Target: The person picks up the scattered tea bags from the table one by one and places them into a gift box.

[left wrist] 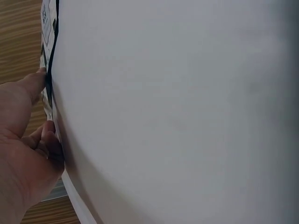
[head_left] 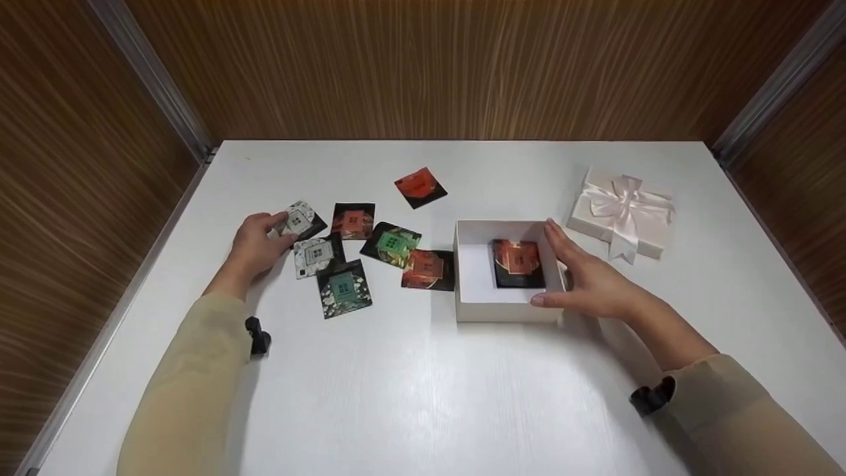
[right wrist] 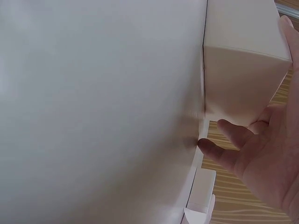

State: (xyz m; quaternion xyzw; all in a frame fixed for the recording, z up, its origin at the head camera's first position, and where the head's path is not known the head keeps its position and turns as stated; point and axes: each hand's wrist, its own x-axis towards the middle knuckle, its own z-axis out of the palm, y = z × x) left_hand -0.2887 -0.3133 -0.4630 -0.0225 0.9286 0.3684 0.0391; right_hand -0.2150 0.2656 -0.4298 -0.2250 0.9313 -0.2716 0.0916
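In the head view my left hand [head_left: 256,243] pinches a white floral sachet [head_left: 301,221] between thumb and fingers at the left of a loose group. Close by lie a second white sachet [head_left: 316,255], a dark green floral one [head_left: 345,288], a red one [head_left: 353,222] and a bright green one [head_left: 391,244]. An orange-red sachet [head_left: 428,269] lies against an uncovered white box [head_left: 509,312]. Inside the box sits a red-and-black sachet [head_left: 518,263]. My right hand [head_left: 598,281] spans the box's right side, thumb at the front corner and a straight finger at the back corner.
A cream lid [head_left: 591,218] with a pink satin bow [head_left: 624,201] lies right of the box. Behind the group, a red-orange sachet [head_left: 420,187] lies alone. Wood-grain panels [head_left: 423,73] stand around the white table [head_left: 423,396] at the back and sides.
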